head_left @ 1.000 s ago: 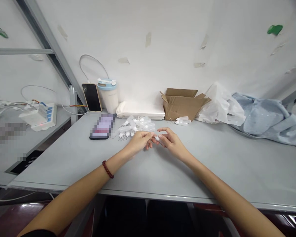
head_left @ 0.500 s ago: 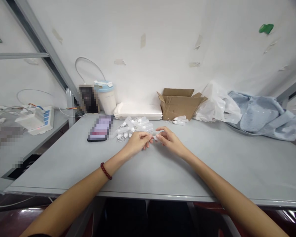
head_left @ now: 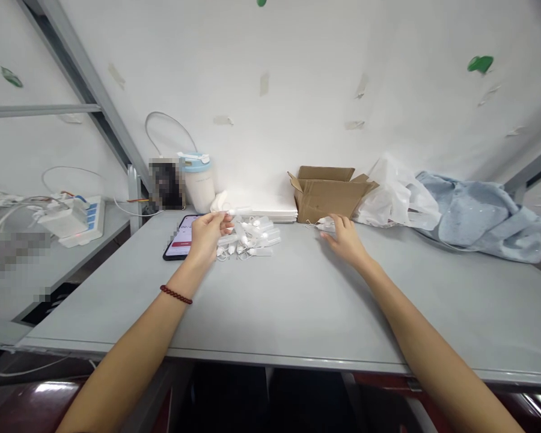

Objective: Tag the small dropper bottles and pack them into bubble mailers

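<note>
My left hand [head_left: 207, 231] is raised above the grey table [head_left: 297, 300], fingers pinched on a small clear plastic vial [head_left: 234, 211], just left of a pile of similar white-capped vials [head_left: 250, 236]. My right hand [head_left: 346, 239] lies flat on the table to the right, fingertips on a few loose vials [head_left: 325, 224] in front of the open cardboard box [head_left: 327, 192]. Whether it grips one I cannot tell.
A phone [head_left: 180, 239] lies flat left of the pile. A white lidded cup [head_left: 199, 180], a stack of white sheets [head_left: 270, 213], a white plastic bag [head_left: 399, 192] and a blue cloth [head_left: 482, 219] line the wall. A power strip [head_left: 76, 216] sits on the left bench.
My hands have separated. The left went up and left with a vial to the pile. The right reached away to the loose vials by the box.
</note>
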A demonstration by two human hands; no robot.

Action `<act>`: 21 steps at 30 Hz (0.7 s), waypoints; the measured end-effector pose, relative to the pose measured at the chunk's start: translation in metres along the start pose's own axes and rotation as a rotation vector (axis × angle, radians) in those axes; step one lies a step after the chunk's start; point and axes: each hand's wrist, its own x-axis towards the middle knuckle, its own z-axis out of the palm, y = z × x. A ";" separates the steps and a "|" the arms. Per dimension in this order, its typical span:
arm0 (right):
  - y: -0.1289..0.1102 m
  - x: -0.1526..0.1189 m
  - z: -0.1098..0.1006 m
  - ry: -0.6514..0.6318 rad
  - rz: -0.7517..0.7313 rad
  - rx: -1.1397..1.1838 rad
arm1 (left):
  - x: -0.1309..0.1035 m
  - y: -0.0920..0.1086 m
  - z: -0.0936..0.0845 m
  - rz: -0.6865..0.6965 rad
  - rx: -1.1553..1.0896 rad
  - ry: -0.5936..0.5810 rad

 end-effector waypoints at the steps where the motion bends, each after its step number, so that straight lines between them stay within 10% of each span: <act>1: 0.002 -0.001 0.001 -0.013 0.011 -0.020 | 0.000 -0.002 0.000 -0.002 0.017 0.002; 10: 0.006 -0.001 0.002 -0.105 0.132 -0.102 | 0.008 -0.017 -0.006 0.338 0.458 0.011; 21: 0.003 -0.002 0.010 -0.148 0.077 -0.115 | -0.004 -0.011 0.001 0.389 0.494 -0.044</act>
